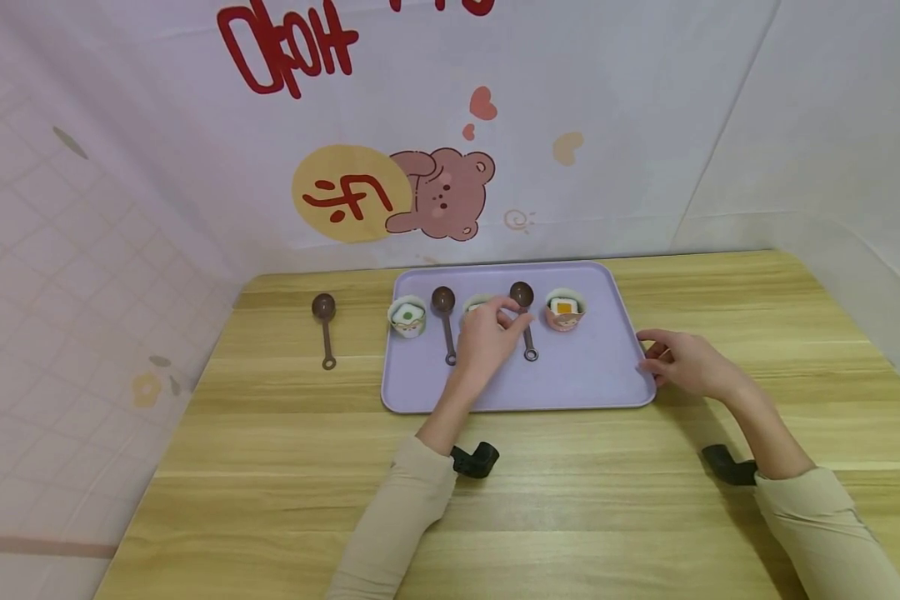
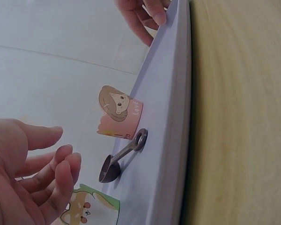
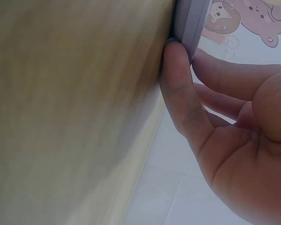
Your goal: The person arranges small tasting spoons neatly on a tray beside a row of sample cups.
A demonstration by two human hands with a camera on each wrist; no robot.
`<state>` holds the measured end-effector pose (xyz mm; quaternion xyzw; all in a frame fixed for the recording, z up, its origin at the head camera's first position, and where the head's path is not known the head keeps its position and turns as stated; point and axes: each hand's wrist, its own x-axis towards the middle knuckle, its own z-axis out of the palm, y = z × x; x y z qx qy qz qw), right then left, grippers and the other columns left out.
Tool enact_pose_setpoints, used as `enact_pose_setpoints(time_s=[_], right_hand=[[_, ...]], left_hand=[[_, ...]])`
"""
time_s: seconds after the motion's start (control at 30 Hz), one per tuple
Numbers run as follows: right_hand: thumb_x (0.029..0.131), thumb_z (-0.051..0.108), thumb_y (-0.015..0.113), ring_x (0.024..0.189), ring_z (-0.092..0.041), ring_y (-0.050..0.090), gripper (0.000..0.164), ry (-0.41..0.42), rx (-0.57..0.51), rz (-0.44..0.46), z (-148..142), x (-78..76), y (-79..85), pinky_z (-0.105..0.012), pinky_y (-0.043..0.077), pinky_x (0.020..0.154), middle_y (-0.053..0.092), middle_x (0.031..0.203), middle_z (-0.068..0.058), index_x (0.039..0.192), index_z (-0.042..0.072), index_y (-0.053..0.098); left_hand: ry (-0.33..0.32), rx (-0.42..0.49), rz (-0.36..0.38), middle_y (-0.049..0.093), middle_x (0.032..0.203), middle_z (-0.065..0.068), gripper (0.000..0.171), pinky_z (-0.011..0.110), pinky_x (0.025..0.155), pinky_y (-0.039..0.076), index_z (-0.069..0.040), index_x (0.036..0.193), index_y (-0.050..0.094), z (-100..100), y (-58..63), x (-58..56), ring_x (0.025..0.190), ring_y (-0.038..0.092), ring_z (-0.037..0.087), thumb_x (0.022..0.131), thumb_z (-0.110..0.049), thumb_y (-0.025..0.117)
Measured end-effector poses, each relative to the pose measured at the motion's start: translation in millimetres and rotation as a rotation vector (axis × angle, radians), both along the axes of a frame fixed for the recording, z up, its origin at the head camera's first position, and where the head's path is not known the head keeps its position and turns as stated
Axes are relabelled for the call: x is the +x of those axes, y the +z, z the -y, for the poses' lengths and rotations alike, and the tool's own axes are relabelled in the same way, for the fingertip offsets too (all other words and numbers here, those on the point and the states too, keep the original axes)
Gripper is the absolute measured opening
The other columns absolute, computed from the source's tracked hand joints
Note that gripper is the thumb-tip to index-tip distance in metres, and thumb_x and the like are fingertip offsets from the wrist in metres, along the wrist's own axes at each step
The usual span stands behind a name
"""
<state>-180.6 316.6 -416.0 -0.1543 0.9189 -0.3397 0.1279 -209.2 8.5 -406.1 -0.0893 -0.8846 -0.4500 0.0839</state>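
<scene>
My left hand (image 1: 489, 335) hovers over the lilac tray (image 1: 592, 371), its fingers loosely bent with nothing between them. Below it, a paper cup (image 1: 476, 301) printed with a dog is partly hidden in the head view. Right beside its fingertips lies a brown measuring scoop (image 1: 522, 294), bowl toward the wall. A pink paper cup (image 1: 565, 320) with a girl's face, holding a white block with an orange square, stands to the right. At the tray's right edge, my right hand (image 1: 686, 364) pinches the rim; the right wrist view shows its fingers (image 3: 178, 70) against the edge.
On the tray's left are another scoop (image 1: 444, 302) and a paper cup (image 1: 408, 319) with a green-dotted white block. A third scoop (image 1: 325, 308) lies on the wooden table (image 1: 270, 467), left of the tray. A printed curtain (image 1: 607, 100) hangs behind the table.
</scene>
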Motion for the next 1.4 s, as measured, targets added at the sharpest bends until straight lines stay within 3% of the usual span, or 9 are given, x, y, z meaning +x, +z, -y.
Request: enact_pose_setpoints(time_s=[0.47,1.17,1.4], right_hand=[[0.095,-0.002,0.066,0.076,-0.025,0.069,0.047,-0.002,0.007,0.0,1,1.1,1.6,-0.034,0.059,0.062,0.065,0.09,-0.019,0.131,-0.023,0.043],[0.094,-0.003,0.066,0.071,-0.021,0.068,0.047,0.025,0.0,-0.031,0,1.6,3.2,-0.031,0.058,0.06,0.066,0.088,-0.017,0.13,-0.024,0.044],[0.094,-0.004,0.066,0.072,-0.021,0.068,0.046,0.024,-0.004,-0.022,0,1.7,3.1,-0.031,0.058,0.06,0.066,0.088,-0.017,0.129,-0.024,0.044]], left_hand=[[0.025,0.015,-0.044,0.068,0.074,0.0,0.023,0.03,0.069,0.049,-0.007,0.104,0.074,19,1.8,0.1,0.069,0.061,0.014,0.092,-0.026,0.075],[0.046,0.074,-0.059,0.07,0.079,0.005,0.024,0.032,0.069,0.053,-0.002,0.106,0.072,44,4.9,4.4,0.07,0.067,0.017,0.091,-0.021,0.076],[0.062,0.092,-0.098,0.069,0.079,0.006,0.021,0.034,0.068,0.053,-0.002,0.104,0.072,55,5.8,6.9,0.07,0.066,0.019,0.089,-0.017,0.077]])
